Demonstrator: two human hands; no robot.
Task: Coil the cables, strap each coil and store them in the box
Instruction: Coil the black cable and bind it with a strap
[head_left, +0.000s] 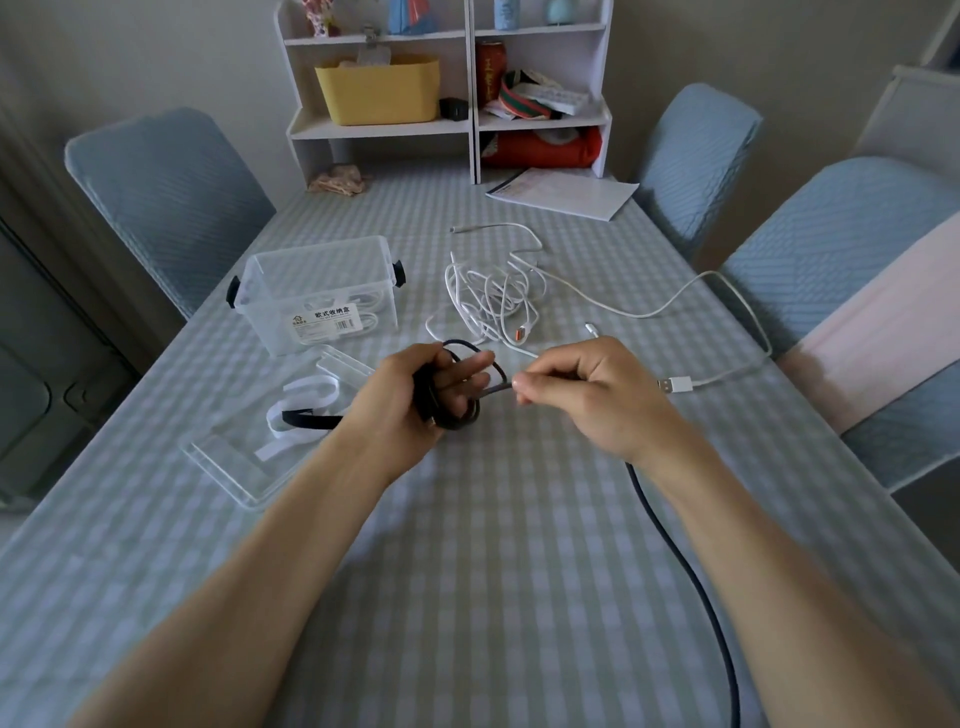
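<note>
Now left hand (415, 400) grips dark cable (691, 571) coil, right hand (582, 395) pinches limp, light strand nr coil; feed w/ slack.

chairs (171, 197), shelf (447, 124), papers (563, 195).

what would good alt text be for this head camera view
A person's left hand holds a small coil of dark cable while the right hand pinches the strand feeding into it. Behind them on the checked table lie tangled white cables, a clear plastic box and loose straps.
</note>
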